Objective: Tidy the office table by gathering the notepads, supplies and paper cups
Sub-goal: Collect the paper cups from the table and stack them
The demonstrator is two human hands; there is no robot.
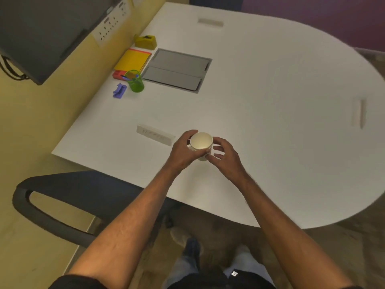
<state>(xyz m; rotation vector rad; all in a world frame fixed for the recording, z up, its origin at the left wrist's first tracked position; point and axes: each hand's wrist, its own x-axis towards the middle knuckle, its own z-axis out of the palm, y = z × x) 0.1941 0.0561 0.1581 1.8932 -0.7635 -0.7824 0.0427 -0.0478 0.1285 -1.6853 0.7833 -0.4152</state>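
Here, hands (205,152) around paper cup (201,142).

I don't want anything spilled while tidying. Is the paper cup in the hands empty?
Empty, as far as shown: the paper cup is upright in the left hand, and its inside looks plain white and dry.
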